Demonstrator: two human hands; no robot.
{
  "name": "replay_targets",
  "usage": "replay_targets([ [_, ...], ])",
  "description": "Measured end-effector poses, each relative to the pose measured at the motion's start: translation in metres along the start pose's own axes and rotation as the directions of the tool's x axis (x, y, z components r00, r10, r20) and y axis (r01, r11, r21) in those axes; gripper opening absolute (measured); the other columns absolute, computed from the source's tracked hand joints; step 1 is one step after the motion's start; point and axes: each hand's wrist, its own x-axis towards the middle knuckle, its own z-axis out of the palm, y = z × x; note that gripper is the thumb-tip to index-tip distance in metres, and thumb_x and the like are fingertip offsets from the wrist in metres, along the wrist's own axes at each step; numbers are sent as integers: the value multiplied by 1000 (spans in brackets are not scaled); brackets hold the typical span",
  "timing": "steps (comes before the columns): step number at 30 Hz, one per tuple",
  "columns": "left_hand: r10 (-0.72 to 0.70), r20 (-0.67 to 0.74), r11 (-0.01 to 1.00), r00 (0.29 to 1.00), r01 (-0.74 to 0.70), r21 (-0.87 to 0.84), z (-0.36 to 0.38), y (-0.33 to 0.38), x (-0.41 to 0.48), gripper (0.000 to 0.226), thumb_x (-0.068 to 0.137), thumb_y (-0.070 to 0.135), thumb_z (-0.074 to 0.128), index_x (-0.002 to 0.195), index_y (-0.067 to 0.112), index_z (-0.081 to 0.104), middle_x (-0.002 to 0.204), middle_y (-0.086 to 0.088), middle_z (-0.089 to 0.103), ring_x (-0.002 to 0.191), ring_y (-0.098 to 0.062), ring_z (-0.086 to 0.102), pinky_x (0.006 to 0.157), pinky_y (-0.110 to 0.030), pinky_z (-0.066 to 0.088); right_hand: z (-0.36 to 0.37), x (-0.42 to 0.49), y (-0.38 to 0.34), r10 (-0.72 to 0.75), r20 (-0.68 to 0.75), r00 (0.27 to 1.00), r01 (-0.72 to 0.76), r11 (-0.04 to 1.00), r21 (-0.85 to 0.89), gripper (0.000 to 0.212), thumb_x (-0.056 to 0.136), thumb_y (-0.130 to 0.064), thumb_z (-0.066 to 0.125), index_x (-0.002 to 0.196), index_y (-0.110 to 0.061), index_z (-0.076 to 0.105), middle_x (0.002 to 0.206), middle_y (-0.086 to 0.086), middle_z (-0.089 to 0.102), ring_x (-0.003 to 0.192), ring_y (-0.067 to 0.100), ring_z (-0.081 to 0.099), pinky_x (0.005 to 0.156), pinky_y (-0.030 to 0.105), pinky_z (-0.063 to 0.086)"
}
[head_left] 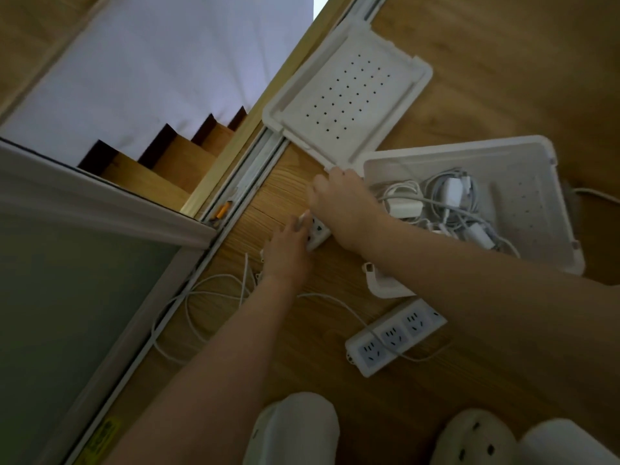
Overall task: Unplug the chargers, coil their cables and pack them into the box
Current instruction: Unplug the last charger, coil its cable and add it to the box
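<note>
A white power strip lies on the wooden floor between my hands. My left hand rests on its near end, fingers pressing it down. My right hand hovers over its far end with curled fingers; what it grips is hidden. The white box at the right holds several tangled white chargers and cables. A white charger lies on the floor under my right forearm. A loose white cable loops by the door track.
The box's perforated lid lies open beyond the box. A second power strip lies near my knees. A sliding-door track and glass door run along the left. White slippers are at the bottom.
</note>
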Motion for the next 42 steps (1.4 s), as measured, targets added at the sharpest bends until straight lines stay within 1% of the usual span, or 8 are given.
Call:
replay_targets([
  [8,18,95,999,995,-21,36,-7,-3,-4,72,92,16,57,150,22,14,151,-6,24,131,-30,33,97,-44,44,-31,-28,32,297,-53,953,-268,913,308,49,86,-40,60,117,-6,42,111,10,50,81,19,40,65,28,33],
  [12,-28,194,999,981,33,-25,-23,5,-18,51,95,22,50,142,14,32,144,-11,34,129,-29,37,101,-42,41,-39,-61,56,434,11,901,-382,780,496,68,84,-60,53,123,-7,40,116,11,50,98,26,56,67,29,36],
  [16,43,14,992,999,-41,-121,-62,31,-44,37,100,25,40,135,15,47,141,-9,42,121,-28,47,97,-40,42,-49,-91,74,494,96,864,-456,688,564,72,85,-58,51,127,-2,36,121,15,44,108,29,51,78,31,41],
  [19,120,-196,931,973,-179,-317,-96,66,-63,27,100,29,40,110,16,61,108,-5,58,93,-23,55,75,-33,46,-68,-115,84,501,107,859,-454,646,614,72,85,-48,58,130,2,35,126,18,42,114,31,45,90,35,39],
  [28,232,-107,461,967,-206,-863,-195,168,-134,32,98,38,44,99,10,61,89,-2,60,76,-13,52,68,-24,38,-145,-185,83,692,19,721,-342,332,879,72,79,-32,73,133,-2,35,129,11,42,110,20,47,80,25,40],
  [35,243,-120,315,962,-196,-929,-224,175,-186,37,100,29,42,127,5,50,118,-14,61,101,-24,60,86,-33,50,-164,-241,51,617,6,787,-71,81,994,60,84,-15,67,133,-8,32,118,3,50,97,13,55,61,9,48],
  [39,211,-69,-130,975,-42,-991,-248,177,-214,44,100,34,40,135,7,42,118,-17,56,99,-28,59,94,-48,50,-181,-272,39,442,57,895,-50,-28,998,13,98,-20,46,102,-12,55,78,5,62,57,4,56,49,12,46],
  [42,265,-30,-356,964,69,-932,-266,171,-235,46,97,47,40,121,9,48,105,-16,53,68,-16,53,53,-26,56,-186,-293,35,408,-17,913,-21,87,996,32,98,-27,43,83,-9,64,56,-6,51,45,-3,46,50,11,39],
])
